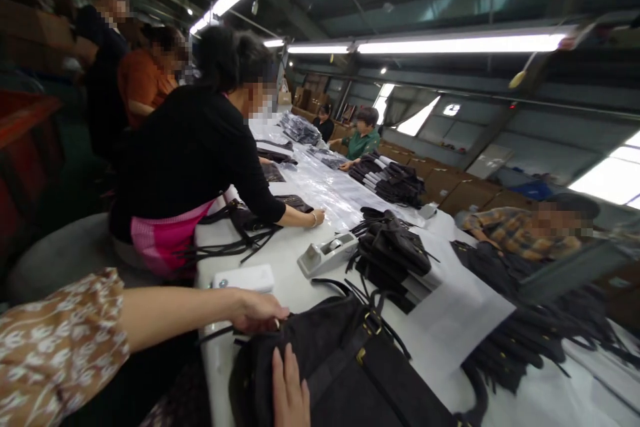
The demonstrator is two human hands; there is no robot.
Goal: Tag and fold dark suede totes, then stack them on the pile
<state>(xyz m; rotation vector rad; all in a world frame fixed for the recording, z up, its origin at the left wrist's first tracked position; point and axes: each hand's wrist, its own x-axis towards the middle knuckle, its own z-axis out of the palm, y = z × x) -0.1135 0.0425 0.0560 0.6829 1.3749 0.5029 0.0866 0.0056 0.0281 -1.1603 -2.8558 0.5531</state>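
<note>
A black bag with straps and gold-coloured metal fittings lies at the near edge of the white table. At its upper left corner, my left hand has its fingers closed on the bag's edge. My right hand rests on the bag's left part, fingers stretched out and lying flat; the wrist is cut off by the frame. Just behind my left hand is a white box-like object. A grey tape dispenser stands beyond the bag.
A stack of black bags sits past the dispenser beside a white paper sheet. More dark bags are piled at the right. A co-worker in black leans over the table at the left. Other people work farther along it.
</note>
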